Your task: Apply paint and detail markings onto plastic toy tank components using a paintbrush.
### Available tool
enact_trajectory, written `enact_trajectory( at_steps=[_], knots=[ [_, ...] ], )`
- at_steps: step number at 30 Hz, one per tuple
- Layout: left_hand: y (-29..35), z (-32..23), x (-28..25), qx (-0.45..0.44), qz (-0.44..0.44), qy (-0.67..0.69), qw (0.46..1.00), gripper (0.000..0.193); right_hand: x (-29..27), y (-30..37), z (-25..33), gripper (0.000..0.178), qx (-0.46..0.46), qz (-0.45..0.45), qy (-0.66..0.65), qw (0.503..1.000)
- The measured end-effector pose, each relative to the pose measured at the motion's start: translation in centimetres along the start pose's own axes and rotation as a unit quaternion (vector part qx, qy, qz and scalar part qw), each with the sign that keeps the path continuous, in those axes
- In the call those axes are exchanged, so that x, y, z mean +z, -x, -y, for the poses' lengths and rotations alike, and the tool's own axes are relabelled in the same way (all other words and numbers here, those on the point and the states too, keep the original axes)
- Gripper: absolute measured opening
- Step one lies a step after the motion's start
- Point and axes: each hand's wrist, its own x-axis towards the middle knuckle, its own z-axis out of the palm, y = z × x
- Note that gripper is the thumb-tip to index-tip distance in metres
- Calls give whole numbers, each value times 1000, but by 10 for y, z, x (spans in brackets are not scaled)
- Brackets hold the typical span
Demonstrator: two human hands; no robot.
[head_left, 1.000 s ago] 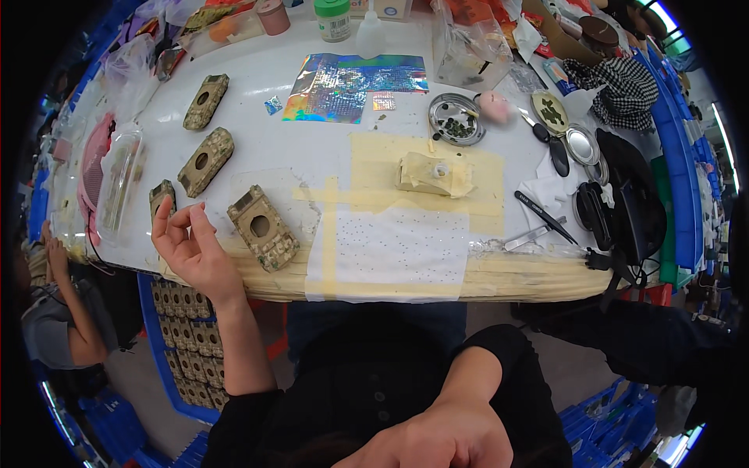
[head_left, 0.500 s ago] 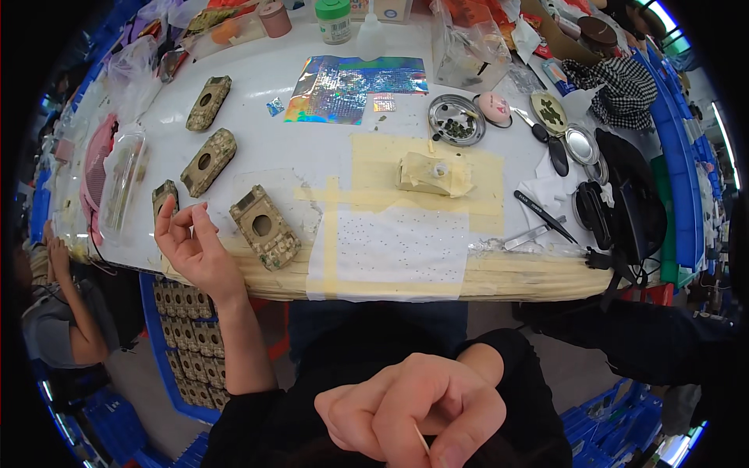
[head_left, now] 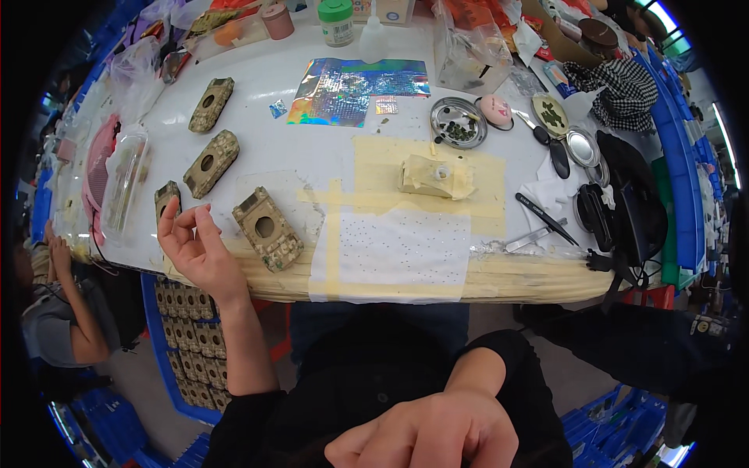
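My right hand (head_left: 437,437) is close to the camera at the lower edge, with its fingers curled. Its fingertips are cut off by the frame; a thin pale wooden stick showed between thumb and finger half a second earlier. My left hand (head_left: 199,253) is raised over the table's front edge, palm up, fingers loosely bent and apart, with nothing clearly in it. Beside it lies a camouflage model tank hull (head_left: 267,228) with a round hole in its top. Another hull (head_left: 167,200) is partly behind the left fingers. Two more hulls, one nearer (head_left: 211,164) and one farther (head_left: 211,104), lie beyond.
A white sheet with small dark specks (head_left: 398,249) is taped before me. Behind it stands a tape-covered block (head_left: 437,176). Tweezers (head_left: 546,218), a round metal dish (head_left: 458,123) and holographic sheets (head_left: 328,93) lie around. A blue crate (head_left: 165,343) of hulls stands lower left.
My right hand has dropped toward the lower edge and turned knuckles up, so the stick no longer shows. The left hand stays nearly still.
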Motion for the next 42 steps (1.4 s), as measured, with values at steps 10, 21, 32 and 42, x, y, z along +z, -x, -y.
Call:
enact_trajectory(
  at_steps=[10, 21, 32, 42],
  knots=[
    [0, 0, -1, 2, 4, -3, 1000, 37, 0, -2, -1, 26, 67, 36, -55, 996],
    [-1, 1, -1, 4, 3, -9, 1000, 36, 4, 0, -7, 26, 40, 36, -53, 997],
    [-1, 0, 0, 6, 3, -12, 1000, 35, 14, -1, -14, 27, 19, 1, -102, 995],
    [0, -2, 3, 5, -6, -11, 1000, 36, 9, -2, -11, 26, 25, 17, -72, 997]
  ],
)
